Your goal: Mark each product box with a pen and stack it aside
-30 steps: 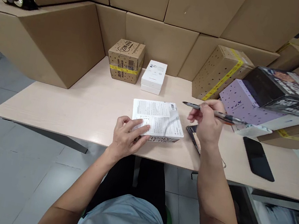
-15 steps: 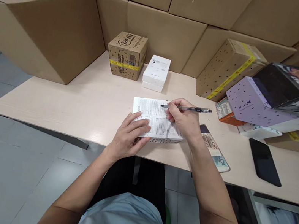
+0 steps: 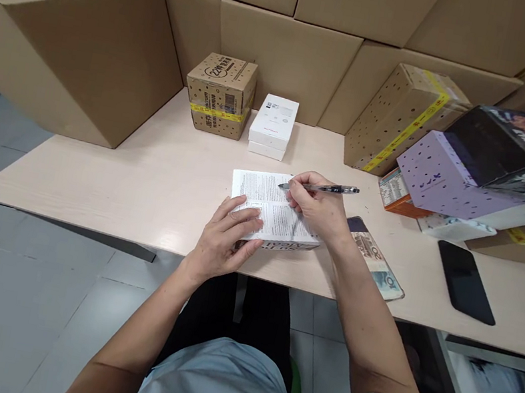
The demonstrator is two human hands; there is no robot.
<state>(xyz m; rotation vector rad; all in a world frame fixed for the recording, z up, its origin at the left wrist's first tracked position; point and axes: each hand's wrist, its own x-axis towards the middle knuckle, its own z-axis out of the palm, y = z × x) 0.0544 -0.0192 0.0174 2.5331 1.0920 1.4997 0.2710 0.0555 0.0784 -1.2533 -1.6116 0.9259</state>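
A white printed box (image 3: 283,222) covered in small text lies at the front of the table. Across its left front corner rests my left hand (image 3: 230,231), fingers spread over the printed face and thumb along the near edge. My right hand (image 3: 319,206) pinches a pen (image 3: 332,188) and lies over the box's right part. The pen's dark tip points left, over the text; whether it touches the surface I cannot tell. Partly under my right forearm is a flat case with banknote pictures (image 3: 378,261).
A black phone (image 3: 465,281) lies on the right of the table (image 3: 90,193). Behind stand a small carton (image 3: 221,98), a white box (image 3: 273,124) and a tall spotted carton (image 3: 402,119). A purple box (image 3: 448,178) supports a black box (image 3: 519,150). Large cardboard boxes (image 3: 89,51) wall the back and left.
My right hand has brought the pen left and down from beside the box to over its printed face. My left hand stays on the box. The view has shifted slightly.
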